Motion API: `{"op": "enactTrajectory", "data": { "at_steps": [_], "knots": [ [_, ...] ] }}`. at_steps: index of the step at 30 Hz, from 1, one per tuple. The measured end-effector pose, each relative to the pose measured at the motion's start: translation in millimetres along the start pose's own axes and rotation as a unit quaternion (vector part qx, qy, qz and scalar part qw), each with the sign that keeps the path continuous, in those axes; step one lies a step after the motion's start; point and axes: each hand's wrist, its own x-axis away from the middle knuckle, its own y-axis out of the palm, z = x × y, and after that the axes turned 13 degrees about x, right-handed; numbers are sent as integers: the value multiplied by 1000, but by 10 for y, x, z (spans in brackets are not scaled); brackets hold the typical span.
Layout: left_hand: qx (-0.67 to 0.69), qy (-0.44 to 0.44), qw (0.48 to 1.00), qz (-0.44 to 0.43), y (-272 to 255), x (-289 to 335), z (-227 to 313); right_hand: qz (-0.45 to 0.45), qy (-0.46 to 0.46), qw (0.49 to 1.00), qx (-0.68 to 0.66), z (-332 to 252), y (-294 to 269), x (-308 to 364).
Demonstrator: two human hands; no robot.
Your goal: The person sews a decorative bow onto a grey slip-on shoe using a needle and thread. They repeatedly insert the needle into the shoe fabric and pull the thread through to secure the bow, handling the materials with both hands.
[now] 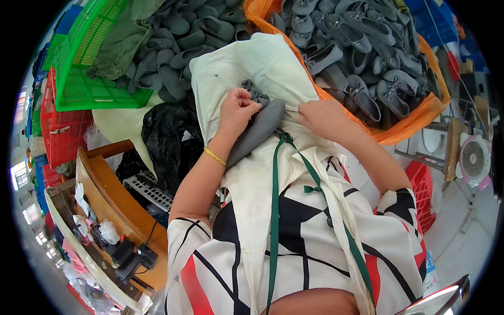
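A grey slip-on shoe lies across my lap on the cream apron. My left hand is over the shoe's left side, thumb and fingertips pinched together. Right by those fingertips is a small bunch of grey fabric, perhaps bows. What exactly the pinch holds is too small to tell. To the right of the shoe's toe, my right hand is closed, thumb and forefinger together, close above the cream cloth. Anything between its fingers is hidden. A gap separates the two hands.
Many grey shoes with bows fill an orange sack at the far right. More plain grey shoes are heaped at the far left, beside a green crate. A wooden drawer table stands left; a small fan is right.
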Motion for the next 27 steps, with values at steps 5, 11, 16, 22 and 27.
{"op": "enactTrajectory", "data": {
  "at_steps": [5,11,16,22,27],
  "knots": [
    [49,-48,998,8,22,9,51,-194,35,971,-132,-209,-126,-151],
    [128,-92,988,7,-6,-1,42,-159,-2,967,-199,-203,210,-218],
    [142,-116,983,21,21,34,50,-85,51,967,-235,151,15,49],
    [164,-138,977,22,23,63,45,-25,16,984,-178,-72,-311,-160],
    [190,-158,968,44,35,91,65,36,-97,994,-19,-181,-188,-434]
  ]
}}
